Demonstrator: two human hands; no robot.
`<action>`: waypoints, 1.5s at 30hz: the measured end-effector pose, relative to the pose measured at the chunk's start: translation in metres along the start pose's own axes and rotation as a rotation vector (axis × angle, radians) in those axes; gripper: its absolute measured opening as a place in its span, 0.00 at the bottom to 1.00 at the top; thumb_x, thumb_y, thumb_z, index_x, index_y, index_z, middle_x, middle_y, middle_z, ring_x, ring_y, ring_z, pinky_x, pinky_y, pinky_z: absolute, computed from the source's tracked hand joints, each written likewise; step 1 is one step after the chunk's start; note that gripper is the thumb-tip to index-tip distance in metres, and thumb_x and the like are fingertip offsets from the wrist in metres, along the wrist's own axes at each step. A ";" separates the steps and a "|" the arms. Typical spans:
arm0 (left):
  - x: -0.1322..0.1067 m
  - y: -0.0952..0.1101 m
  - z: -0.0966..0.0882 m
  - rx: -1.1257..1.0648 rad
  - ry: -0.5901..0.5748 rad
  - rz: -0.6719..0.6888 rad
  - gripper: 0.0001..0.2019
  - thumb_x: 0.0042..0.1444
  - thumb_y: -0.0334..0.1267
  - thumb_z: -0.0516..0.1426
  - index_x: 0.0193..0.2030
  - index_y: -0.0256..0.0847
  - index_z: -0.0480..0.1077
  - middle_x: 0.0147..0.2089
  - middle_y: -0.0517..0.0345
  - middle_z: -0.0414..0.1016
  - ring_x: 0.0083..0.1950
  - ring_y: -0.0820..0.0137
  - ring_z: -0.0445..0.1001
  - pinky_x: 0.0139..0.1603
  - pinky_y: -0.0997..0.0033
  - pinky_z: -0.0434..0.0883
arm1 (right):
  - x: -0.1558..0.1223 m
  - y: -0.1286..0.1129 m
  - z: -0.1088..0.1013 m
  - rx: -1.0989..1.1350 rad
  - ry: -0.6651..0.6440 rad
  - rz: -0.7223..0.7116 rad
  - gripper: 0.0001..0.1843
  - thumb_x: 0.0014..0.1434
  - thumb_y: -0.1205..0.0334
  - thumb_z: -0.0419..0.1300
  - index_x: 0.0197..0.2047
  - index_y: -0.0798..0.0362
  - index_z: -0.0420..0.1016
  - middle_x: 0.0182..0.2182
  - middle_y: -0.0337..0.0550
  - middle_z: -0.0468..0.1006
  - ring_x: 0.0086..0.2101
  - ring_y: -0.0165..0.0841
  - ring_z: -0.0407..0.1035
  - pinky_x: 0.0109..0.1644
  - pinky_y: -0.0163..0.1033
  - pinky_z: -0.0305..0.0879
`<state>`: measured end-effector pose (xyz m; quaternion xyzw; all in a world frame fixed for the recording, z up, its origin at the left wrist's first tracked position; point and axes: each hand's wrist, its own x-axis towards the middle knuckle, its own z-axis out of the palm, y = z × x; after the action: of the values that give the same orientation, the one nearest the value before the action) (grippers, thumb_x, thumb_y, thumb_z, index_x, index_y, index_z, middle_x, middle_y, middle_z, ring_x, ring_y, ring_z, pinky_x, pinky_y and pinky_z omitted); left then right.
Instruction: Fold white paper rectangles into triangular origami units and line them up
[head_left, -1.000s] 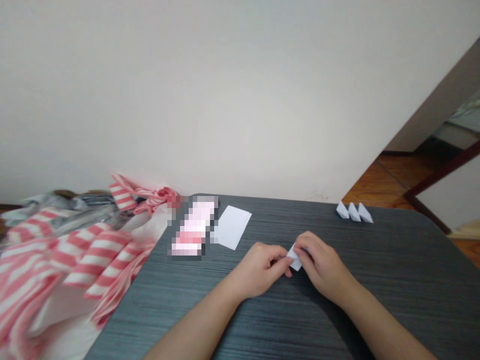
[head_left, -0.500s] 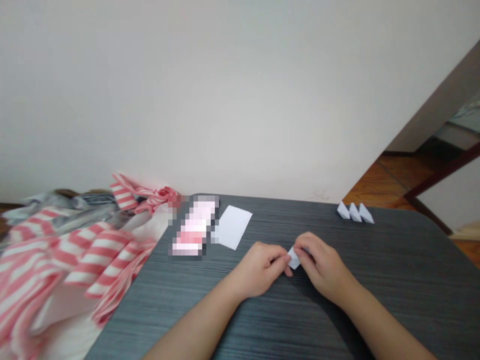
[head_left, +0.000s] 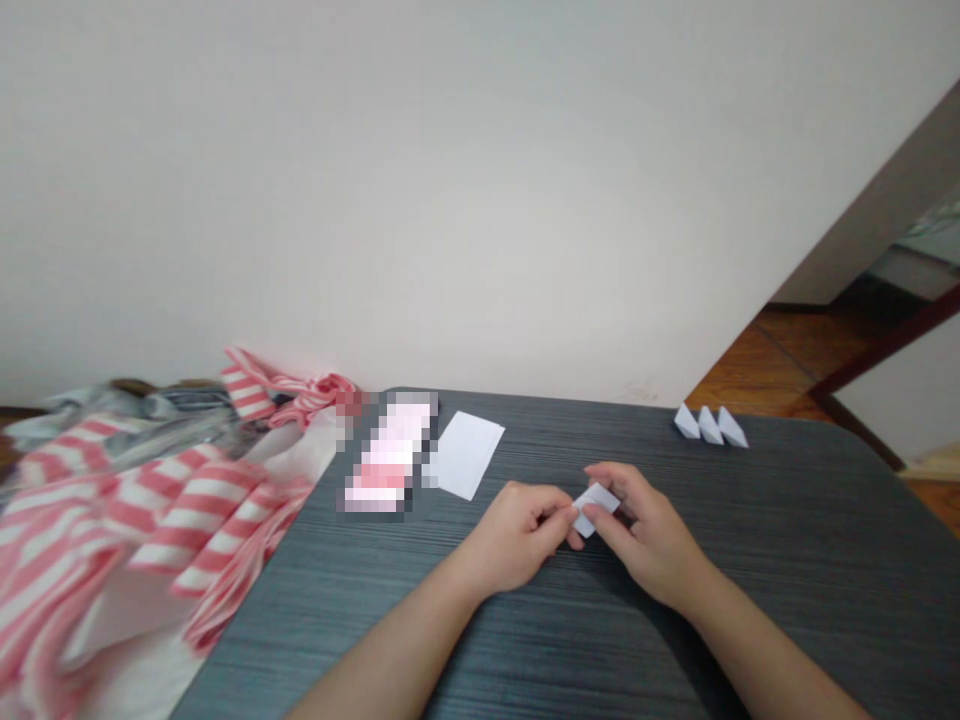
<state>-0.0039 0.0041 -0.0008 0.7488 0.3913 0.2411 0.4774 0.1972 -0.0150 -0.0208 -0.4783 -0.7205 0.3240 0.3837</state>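
A small folded piece of white paper is held between my two hands above the dark table. My left hand pinches its left end between thumb and fingertips. On the other side, the thumb of my right hand presses on the paper's face while the fingers curve behind it. Part of the paper is hidden by my fingertips. Three small pointed folded-paper pieces stand in a row near the table's back edge, to the right. White paper sheets lie flat to the left of my hands.
A pixelated pinkish flat object with a dark edge lies left of the sheets on the dark wood-grain table. Red-and-white striped cloth is heaped left of the table. A pale wall rises behind it.
My right fingers have opened out and lifted from over the paper, so more of it shows. The right thumb now lies on its face. My left hand has barely moved.
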 end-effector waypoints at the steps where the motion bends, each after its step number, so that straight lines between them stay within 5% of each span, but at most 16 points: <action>1: 0.000 0.000 0.000 -0.001 0.002 0.001 0.18 0.66 0.40 0.50 0.33 0.37 0.78 0.26 0.59 0.76 0.25 0.75 0.68 0.27 0.78 0.60 | 0.000 0.000 0.000 0.022 -0.001 0.009 0.17 0.63 0.64 0.58 0.55 0.50 0.65 0.39 0.45 0.76 0.36 0.34 0.73 0.39 0.38 0.71; 27: 0.000 0.004 -0.002 -0.011 -0.001 -0.010 0.18 0.65 0.40 0.50 0.31 0.37 0.78 0.27 0.58 0.77 0.26 0.75 0.68 0.29 0.78 0.62 | 0.003 -0.001 0.002 0.161 -0.026 0.115 0.17 0.63 0.64 0.57 0.55 0.50 0.65 0.36 0.41 0.74 0.34 0.33 0.71 0.38 0.37 0.69; 33: -0.001 0.003 -0.002 -0.035 0.015 -0.025 0.18 0.65 0.41 0.50 0.32 0.37 0.78 0.23 0.60 0.72 0.24 0.75 0.67 0.27 0.78 0.61 | 0.006 -0.004 -0.002 0.183 -0.084 0.235 0.05 0.61 0.60 0.59 0.38 0.52 0.70 0.27 0.36 0.74 0.26 0.30 0.68 0.30 0.33 0.65; 45: -0.001 0.002 -0.001 -0.033 0.017 -0.006 0.17 0.65 0.37 0.50 0.31 0.37 0.77 0.26 0.59 0.76 0.25 0.76 0.67 0.28 0.78 0.60 | 0.007 -0.014 -0.008 0.120 -0.214 0.250 0.09 0.63 0.62 0.56 0.32 0.54 0.72 0.22 0.36 0.72 0.24 0.30 0.66 0.28 0.33 0.60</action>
<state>-0.0044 0.0037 0.0011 0.7376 0.3936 0.2523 0.4873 0.1962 -0.0121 -0.0031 -0.5033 -0.6715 0.4605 0.2894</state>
